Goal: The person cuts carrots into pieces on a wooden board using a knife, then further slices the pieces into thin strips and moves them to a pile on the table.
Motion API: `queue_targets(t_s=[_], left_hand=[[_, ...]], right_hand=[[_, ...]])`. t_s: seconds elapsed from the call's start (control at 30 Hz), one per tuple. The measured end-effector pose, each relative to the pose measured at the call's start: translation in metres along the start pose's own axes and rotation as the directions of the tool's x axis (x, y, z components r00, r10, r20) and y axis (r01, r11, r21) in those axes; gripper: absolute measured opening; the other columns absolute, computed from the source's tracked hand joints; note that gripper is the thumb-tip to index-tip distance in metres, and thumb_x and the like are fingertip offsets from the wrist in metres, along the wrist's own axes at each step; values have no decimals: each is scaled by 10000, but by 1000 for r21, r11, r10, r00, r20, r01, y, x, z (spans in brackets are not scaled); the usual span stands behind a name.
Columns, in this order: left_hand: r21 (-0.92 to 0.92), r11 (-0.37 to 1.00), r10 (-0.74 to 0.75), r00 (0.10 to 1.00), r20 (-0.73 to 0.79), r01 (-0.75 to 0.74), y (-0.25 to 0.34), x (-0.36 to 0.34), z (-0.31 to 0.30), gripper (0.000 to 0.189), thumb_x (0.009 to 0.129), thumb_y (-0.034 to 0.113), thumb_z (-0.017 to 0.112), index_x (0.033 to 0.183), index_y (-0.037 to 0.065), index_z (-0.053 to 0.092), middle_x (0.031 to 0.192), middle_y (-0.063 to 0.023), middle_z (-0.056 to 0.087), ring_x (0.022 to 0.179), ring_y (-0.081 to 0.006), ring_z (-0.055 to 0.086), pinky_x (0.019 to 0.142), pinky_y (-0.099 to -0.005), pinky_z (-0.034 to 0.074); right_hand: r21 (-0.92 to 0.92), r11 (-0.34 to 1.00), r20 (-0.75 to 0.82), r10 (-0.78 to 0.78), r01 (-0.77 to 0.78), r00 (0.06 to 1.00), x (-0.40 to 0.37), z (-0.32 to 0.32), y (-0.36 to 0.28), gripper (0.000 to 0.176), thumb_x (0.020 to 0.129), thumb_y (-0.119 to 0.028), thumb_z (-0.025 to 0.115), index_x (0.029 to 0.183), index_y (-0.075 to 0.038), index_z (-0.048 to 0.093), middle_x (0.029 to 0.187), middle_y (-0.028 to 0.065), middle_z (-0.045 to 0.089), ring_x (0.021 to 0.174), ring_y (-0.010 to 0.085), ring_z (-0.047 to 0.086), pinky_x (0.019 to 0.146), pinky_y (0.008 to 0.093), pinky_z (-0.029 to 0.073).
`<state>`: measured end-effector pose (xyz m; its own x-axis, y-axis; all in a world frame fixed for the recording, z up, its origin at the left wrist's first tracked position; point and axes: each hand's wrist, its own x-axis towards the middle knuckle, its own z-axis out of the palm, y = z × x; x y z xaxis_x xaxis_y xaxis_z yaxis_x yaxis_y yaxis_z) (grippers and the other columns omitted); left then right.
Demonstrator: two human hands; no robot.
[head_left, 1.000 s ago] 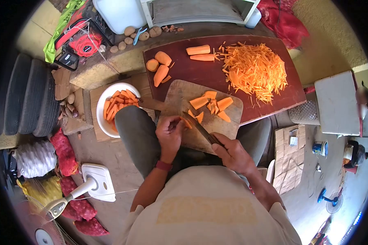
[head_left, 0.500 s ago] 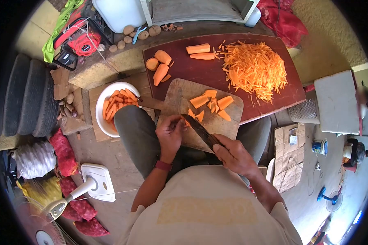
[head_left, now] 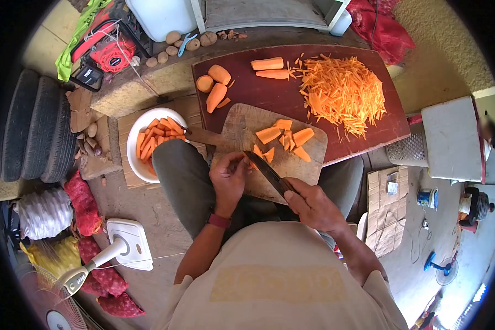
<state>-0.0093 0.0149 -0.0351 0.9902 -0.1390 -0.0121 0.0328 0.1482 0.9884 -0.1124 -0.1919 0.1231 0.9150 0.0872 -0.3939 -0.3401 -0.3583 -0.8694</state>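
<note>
My right hand (head_left: 312, 206) is wrapped around the handle of a dark-bladed knife (head_left: 267, 175), its blade slanting up and left over the wooden cutting board (head_left: 305, 176). At the blade's tip, my left hand (head_left: 229, 175) is closed in a pinch on a small piece of carrot, mostly hidden by the fingers and blade. Several cut carrot chunks (head_left: 268, 135) lie on the board just beyond the knife. The board's handle points left toward a white basin (head_left: 132, 149) with carrot sticks (head_left: 158, 135) in it.
A dark red board (head_left: 247, 93) beyond holds a heap of shredded carrot (head_left: 344, 93), two long carrot pieces (head_left: 272, 73) and thicker chunks (head_left: 219, 75). Tyres (head_left: 36, 129), a red machine (head_left: 111, 58) and a standing fan (head_left: 77, 278) are at left; flattened cardboard (head_left: 388, 214) lies right.
Both hands and the knife stay almost in place over the board. The surroundings shift slightly as my head moves a little.
</note>
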Motion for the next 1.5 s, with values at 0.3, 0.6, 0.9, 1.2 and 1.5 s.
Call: queue_targets(t_s=[0.3, 0.6, 0.9, 1.2, 1.5], left_hand=[[-57, 998, -24, 1000, 14, 24, 4, 1, 2, 143, 1071, 5, 762, 1204, -48, 761, 1039, -84, 803, 911, -144, 780, 785, -320, 691], [181, 978, 109, 993, -38, -101, 1, 0, -1, 126, 1035, -47, 773, 1160, -46, 762, 1024, -40, 787, 905, -82, 734, 813, -253, 605], [86, 995, 54, 998, 43, -58, -12, 4, 2, 199, 1055, 6, 774, 1249, -22, 745, 1046, -60, 795, 905, -114, 764, 775, -282, 646], [148, 988, -80, 977, 198, 51, -5, 2, 22, 278, 1082, -33, 709, 1359, -9, 700, 1144, -51, 766, 984, -125, 772, 819, -312, 675], [322, 947, -40, 990, 136, -6, -10, 10, 3, 400, 1029, -16, 786, 1418, 1, 694, 1180, -52, 766, 975, -120, 737, 821, -308, 664]], right_hand=[[-44, 998, -34, -50, 49, 998, 5, 5, 5, 306, 1179, -224, 570, 1342, 29, 629, 859, 289, 666, 770, 409, 661, 754, 505, 522], [-153, 979, -87, -148, 134, 985, 27, 28, 43, 371, 1147, -221, 613, 1427, 23, 616, 991, 353, 730, 967, 536, 744, 844, 553, 572], [-139, 957, -243, -282, 254, 928, 24, 0, 50, 373, 1117, -138, 657, 1452, 26, 644, 907, 195, 680, 788, 208, 616, 773, 387, 555], [-60, 951, -266, -309, 305, 913, -9, -4, 48, 362, 1097, -136, 689, 1413, 39, 661, 954, 213, 704, 768, 273, 627, 766, 389, 557], [21, 971, -324, -218, 238, 921, -37, -17, 67, 360, 1077, -112, 710, 1398, 48, 681, 956, 178, 724, 791, 211, 649, 763, 365, 558]])
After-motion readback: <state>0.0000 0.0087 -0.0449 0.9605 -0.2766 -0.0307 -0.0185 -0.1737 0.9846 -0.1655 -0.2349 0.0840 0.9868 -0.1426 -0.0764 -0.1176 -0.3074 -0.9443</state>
